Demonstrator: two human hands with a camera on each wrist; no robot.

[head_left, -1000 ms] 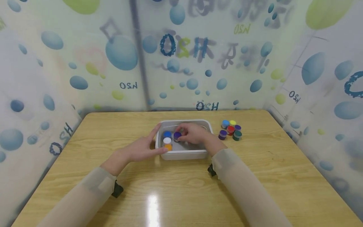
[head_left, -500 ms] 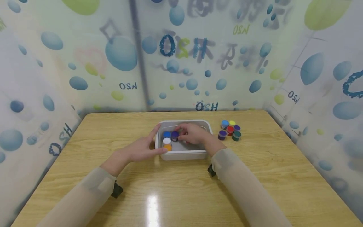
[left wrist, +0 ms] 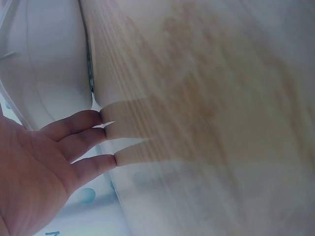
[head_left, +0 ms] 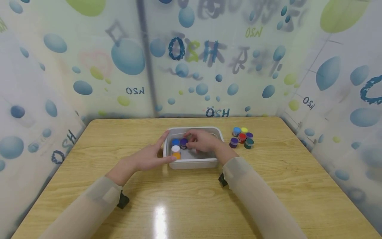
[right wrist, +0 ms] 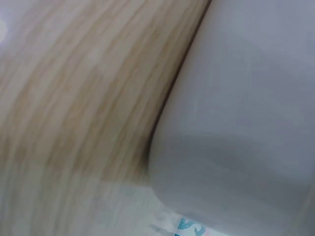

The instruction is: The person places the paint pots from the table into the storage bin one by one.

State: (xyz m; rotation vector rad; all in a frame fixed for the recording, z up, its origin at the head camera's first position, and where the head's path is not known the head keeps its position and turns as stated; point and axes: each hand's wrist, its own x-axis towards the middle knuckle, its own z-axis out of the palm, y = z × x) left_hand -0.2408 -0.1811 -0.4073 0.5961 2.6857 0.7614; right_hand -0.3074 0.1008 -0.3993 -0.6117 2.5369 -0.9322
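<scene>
A white plastic bin stands on the table. In its left part are small paint jars: a blue-lidded jar, a white-lidded jar and an orange jar. My right hand reaches into the bin and pinches a purple-lidded paint jar beside the blue one. Spread at the bin's left end, my left hand has its thumb on the front rim and straight fingers along the side. The left wrist view shows that hand by the bin wall. Only bin wall and table appear in the right wrist view.
Right of the bin, a cluster of paint jars stands on the wooden table: light blue, yellow, red, green and two purple ones. A patterned curtain hangs behind the table.
The purple-lidded jar has moved slightly left in my right hand, up beside the blue-lidded jar. My left hand has stayed at the bin's left end.
</scene>
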